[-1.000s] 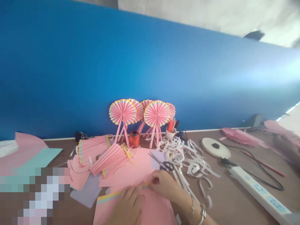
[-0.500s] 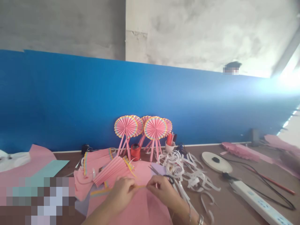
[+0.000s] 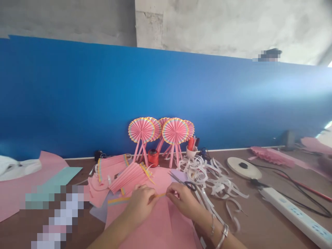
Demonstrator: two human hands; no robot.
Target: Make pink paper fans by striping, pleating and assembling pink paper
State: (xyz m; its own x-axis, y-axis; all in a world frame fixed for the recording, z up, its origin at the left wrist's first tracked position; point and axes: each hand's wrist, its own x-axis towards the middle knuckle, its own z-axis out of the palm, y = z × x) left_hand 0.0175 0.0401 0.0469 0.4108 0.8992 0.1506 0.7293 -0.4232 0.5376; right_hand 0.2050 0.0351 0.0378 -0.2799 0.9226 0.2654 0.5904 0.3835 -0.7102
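Note:
A pink paper sheet (image 3: 153, 232) with a yellow and blue striped edge lies in front of me. My left hand (image 3: 140, 204) is closed, pinching that striped edge. Close by on the right, my right hand (image 3: 181, 200) pinches the same edge, its thumb and finger together. A short yellow stretch of edge shows between the two hands. Just beyond my right hand lie scissors (image 3: 190, 186) with dark handles. Folded pink pleated paper (image 3: 128, 178) rests beyond my left hand. Fingertips partly hide the edge they hold.
Several round pink paper fans (image 3: 175, 131) lean against the blue partition (image 3: 77, 97). A red spool (image 3: 153, 158) and a white cup (image 3: 191, 152) stand near them. Curled white strips (image 3: 199, 174) spread rightward. A power strip (image 3: 293, 212) and a pale round disc (image 3: 242, 167) lie farther right.
The whole scene sits higher and slightly farther right in view, as the camera has tilted down. Both hands keep their pinch on the sheet's edge, with little visible movement.

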